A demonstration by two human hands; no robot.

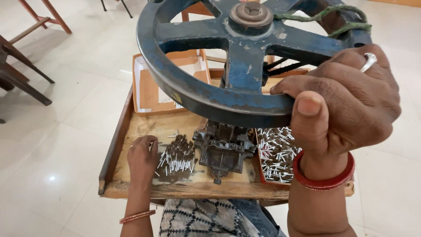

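Seen from the head camera, a seated person is working a small hand press mounted on a low wooden bench (131, 186). The right hand (346, 103) is gripping the near rim of a large, dark blue spoked handwheel (197, 94), its fingers wrapped over the top of the rim and the thumb pressing up against its lower edge. A silver ring is showing on one finger and a red bangle is circling the wrist. Green cord (346, 27) is binding the rim just beyond the knuckles.

Below the wheel, the left hand (141, 156) is resting on the bench with its fingers curled loosely at the left edge of a heap of small metal pins (176, 159). Whether a pin is pinched between them cannot be told. The pins are lying mostly with their long axes running away from the person, just to the right of the left hand and between it and the dark metal press head (222, 150). The left hand is much the nearer of the two to this heap; the press head is lying to its right, past the pins.

On the far side of the press head, a red-edged tray (259, 164) is holding a second, brighter pile of pins (276, 153), directly under the right forearm. An open cardboard box (151, 94) is sitting at the back left of the bench, and dark wooden furniture legs (22, 79) are standing on the pale tiled floor.
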